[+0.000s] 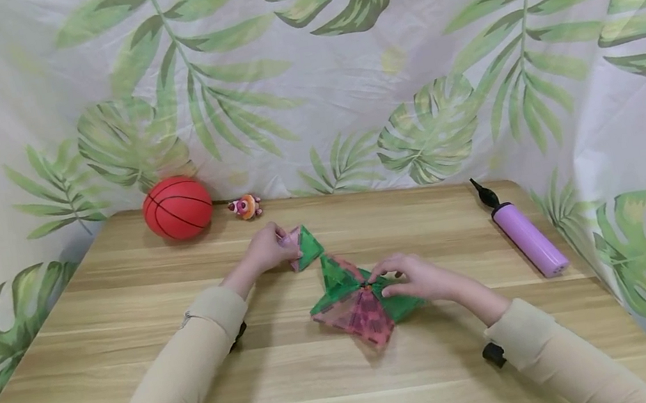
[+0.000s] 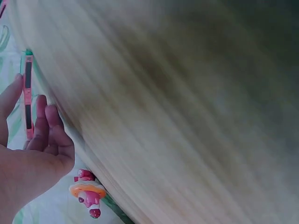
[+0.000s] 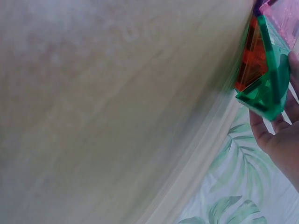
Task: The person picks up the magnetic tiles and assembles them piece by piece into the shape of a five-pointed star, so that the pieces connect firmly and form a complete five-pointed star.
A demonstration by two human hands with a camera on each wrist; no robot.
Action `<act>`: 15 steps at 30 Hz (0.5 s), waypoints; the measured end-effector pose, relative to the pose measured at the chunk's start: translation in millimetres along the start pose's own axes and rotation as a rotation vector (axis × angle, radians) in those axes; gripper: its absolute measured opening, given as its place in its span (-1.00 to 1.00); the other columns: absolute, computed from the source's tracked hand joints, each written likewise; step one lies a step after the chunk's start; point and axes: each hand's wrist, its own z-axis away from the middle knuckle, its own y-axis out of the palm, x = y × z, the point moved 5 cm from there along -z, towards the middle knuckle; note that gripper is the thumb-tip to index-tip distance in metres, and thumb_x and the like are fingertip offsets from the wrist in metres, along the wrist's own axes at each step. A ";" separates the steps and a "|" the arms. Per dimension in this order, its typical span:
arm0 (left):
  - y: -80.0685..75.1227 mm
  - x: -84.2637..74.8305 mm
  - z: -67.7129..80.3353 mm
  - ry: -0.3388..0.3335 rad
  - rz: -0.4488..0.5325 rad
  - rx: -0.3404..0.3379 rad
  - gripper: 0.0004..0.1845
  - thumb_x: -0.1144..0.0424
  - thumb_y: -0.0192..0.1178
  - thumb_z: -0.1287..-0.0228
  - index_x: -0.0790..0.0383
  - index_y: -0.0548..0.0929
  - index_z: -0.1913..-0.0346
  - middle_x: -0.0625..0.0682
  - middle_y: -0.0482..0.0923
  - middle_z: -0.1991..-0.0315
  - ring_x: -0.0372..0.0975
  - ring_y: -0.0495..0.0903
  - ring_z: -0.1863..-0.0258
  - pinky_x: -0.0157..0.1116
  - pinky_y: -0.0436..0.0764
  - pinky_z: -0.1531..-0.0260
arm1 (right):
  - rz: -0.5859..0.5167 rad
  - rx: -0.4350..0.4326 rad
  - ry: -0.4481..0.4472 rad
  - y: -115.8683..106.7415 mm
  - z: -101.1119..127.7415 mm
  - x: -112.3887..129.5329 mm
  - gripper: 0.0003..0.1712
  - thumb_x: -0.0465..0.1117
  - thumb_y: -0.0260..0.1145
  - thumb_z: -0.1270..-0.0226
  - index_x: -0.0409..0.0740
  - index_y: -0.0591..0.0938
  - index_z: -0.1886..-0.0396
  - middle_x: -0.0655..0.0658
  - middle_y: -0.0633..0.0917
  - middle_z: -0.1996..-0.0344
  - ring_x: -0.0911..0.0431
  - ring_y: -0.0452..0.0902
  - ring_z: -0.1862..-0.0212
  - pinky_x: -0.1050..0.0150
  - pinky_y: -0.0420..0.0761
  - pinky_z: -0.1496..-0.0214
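Note:
My left hand [image 1: 270, 247] pinches a small piece of translucent pink and green magnetic tiles [image 1: 310, 248]. In the left wrist view, the tile's pink edge [image 2: 28, 98] with dark magnet strips stands between the thumb and fingers of the left hand [image 2: 39, 154]. Just to the right on the table sits a star-like build of red, pink and green magnetic tiles [image 1: 369, 321]. My right hand [image 1: 417, 277] grips it near its centre, over a green point. The right wrist view shows the fingers of that hand [image 3: 280, 130] around a green tile [image 3: 273, 84], with an orange tile [image 3: 254, 60] beside it.
A red ball [image 1: 178, 208] and a small pink figurine with an orange ring [image 1: 246, 206] sit at the back left of the wooden table [image 1: 304, 402]. At the right lies a purple hand pump [image 1: 530, 239]. A leaf-print cloth [image 1: 336, 86] hangs behind.

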 end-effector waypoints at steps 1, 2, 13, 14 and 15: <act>-0.3 -0.7 1.6 -0.005 0.015 0.000 -0.50 0.17 0.42 -0.03 0.37 0.40 0.10 0.24 0.51 0.18 -0.05 0.48 0.21 -0.23 0.48 0.25 | 0.004 -0.003 -0.003 -0.1 -0.5 -1.3 -0.66 -0.18 0.31 -0.26 -0.03 0.60 -0.04 -0.06 0.61 -0.07 -0.01 0.47 -0.13 0.05 0.55 -0.05; -0.2 -0.9 2.4 -0.006 0.029 0.001 -0.50 0.18 0.41 -0.04 0.37 0.40 0.10 0.23 0.51 0.18 -0.06 0.48 0.22 -0.25 0.48 0.27 | 0.007 -0.008 -0.011 -0.5 -1.3 -2.3 -0.67 -0.19 0.31 -0.26 -0.03 0.61 -0.04 -0.05 0.62 -0.06 -0.01 0.48 -0.13 0.05 0.55 -0.07; -2.6 -4.5 7.5 -0.046 0.118 -0.002 -0.58 0.26 0.34 -0.13 0.31 0.37 0.05 0.24 0.51 0.12 -0.08 0.51 0.16 -0.33 0.50 0.31 | 0.056 -0.014 -0.103 -2.5 -15.7 -7.6 -0.70 -0.24 0.28 -0.28 -0.02 0.65 -0.01 0.00 0.66 -0.02 0.02 0.48 -0.14 0.03 0.43 -0.21; -3.7 -6.7 8.2 -0.044 0.132 -0.007 -0.59 0.27 0.34 -0.13 0.30 0.37 0.06 0.24 0.52 0.12 -0.07 0.52 0.15 -0.32 0.51 0.30 | 0.052 -0.010 -0.093 -2.3 -17.0 -8.5 -0.70 -0.23 0.28 -0.28 -0.01 0.65 -0.01 0.00 0.66 -0.02 0.02 0.47 -0.15 0.02 0.42 -0.22; -5.0 -9.5 9.3 -0.038 0.149 -0.013 -0.59 0.28 0.33 -0.14 0.30 0.38 0.06 0.24 0.53 0.12 -0.06 0.54 0.14 -0.31 0.52 0.28 | 0.043 -0.010 -0.081 -2.4 -18.2 -9.2 -0.71 -0.22 0.28 -0.28 -0.02 0.65 -0.01 -0.01 0.65 -0.02 0.02 0.47 -0.15 0.02 0.41 -0.23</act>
